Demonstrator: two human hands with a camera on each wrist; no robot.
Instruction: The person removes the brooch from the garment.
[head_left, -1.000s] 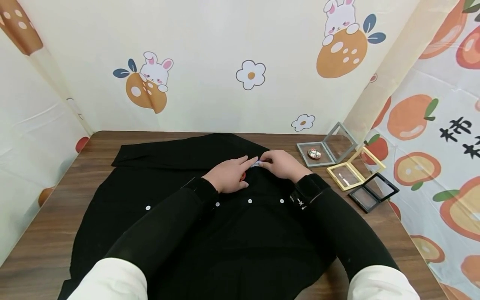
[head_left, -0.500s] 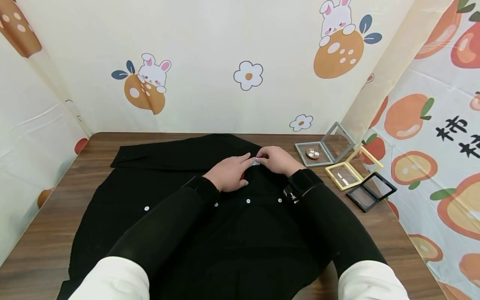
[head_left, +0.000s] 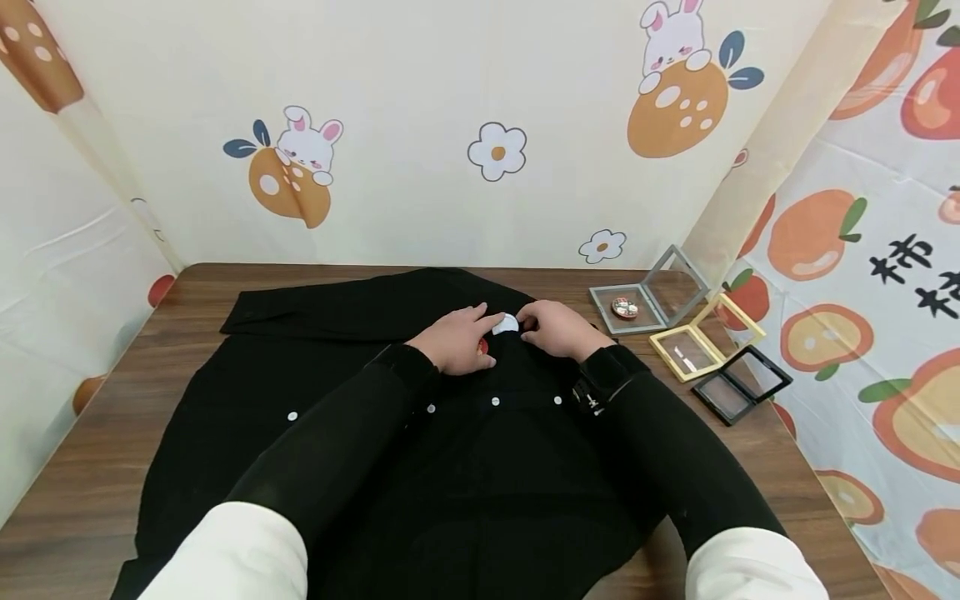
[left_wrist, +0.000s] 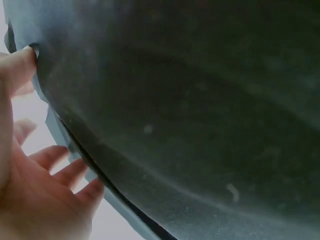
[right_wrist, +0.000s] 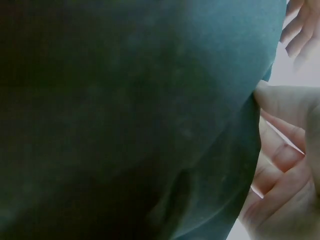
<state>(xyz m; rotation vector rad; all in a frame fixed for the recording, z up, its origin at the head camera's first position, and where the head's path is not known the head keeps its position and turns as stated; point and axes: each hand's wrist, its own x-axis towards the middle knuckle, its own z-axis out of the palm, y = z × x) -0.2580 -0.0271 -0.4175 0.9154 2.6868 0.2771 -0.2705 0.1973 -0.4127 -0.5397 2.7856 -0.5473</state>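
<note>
A black buttoned shirt point(head_left: 480, 467) lies spread on the table, its white collar label point(head_left: 506, 323) showing between the hands. My left hand point(head_left: 453, 340) is at the collar, its index fingertip at the label. In the left wrist view its thumb point(left_wrist: 22, 65) laps over the cloth edge, pinching it, while the other fingers spread. A small red thing point(head_left: 483, 344) peeks out beside these fingers, mostly hidden. On the label's right, my right hand point(head_left: 558, 329) pinches the collar cloth. The right wrist view shows that thumb point(right_wrist: 280, 100) on the dark fabric edge.
At the back right of the wooden table point(head_left: 82, 467) stand three open frame boxes with clear windows. The grey box point(head_left: 611, 304) holds a round patterned brooch point(head_left: 626, 308); a yellow box point(head_left: 686, 352) and a black box point(head_left: 727, 396) are nearer. Printed cloth walls surround the table.
My hands have drawn slightly apart at the collar, the right hand shifting a little right and down. More of the white label shows between them.
</note>
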